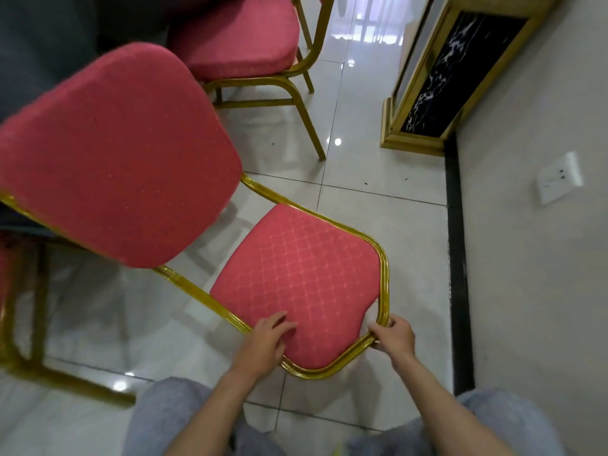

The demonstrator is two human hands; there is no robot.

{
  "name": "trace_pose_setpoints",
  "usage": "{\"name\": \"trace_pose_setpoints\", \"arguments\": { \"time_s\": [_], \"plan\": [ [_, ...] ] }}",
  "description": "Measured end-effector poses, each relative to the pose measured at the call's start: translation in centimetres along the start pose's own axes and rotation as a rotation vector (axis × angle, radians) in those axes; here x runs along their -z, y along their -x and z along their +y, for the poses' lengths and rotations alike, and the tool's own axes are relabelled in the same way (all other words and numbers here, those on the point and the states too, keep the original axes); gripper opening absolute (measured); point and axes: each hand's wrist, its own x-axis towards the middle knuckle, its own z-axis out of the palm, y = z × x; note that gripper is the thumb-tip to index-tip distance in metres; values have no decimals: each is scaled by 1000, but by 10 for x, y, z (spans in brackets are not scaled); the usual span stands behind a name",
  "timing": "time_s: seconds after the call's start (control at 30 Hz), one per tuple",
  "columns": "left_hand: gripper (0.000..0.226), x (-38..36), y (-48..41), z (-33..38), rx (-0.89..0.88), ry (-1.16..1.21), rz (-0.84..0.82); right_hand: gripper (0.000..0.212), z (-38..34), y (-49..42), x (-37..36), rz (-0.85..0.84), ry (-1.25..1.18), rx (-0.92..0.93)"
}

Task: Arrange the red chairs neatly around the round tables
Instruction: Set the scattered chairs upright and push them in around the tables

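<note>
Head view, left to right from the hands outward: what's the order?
Left hand → right hand (both holding the red chair) → black skirting strip → wall socket.

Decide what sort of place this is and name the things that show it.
Probably a banquet hall or restaurant: a red gold-framed chair, a matching chair behind it, glossy floor tiles and a gold-trimmed marble pillar.

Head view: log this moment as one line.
left hand: grips red chair backrest top | right hand: grips its gold frame corner | second red chair: beyond, on tiled floor
</note>
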Motion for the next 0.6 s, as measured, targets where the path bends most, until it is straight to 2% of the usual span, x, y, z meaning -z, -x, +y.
{"name": "trace_pose_setpoints", "arguments": {
  "time_s": [0.13, 0.3, 0.43, 0.6],
  "plan": [
    [40, 61, 40, 43, 19, 155, 159, 34, -60, 77, 43, 15, -4, -9],
    [28, 133, 91, 102, 40, 181, 149, 40, -120, 166, 81, 27, -8, -67],
    [20, 197, 130, 146, 64, 174, 139, 32, -157, 221, 105, 12, 22, -88],
    [21, 265, 173, 194, 63, 188, 148, 24, -216, 293, 128, 30, 44, -78]
  ]
}}
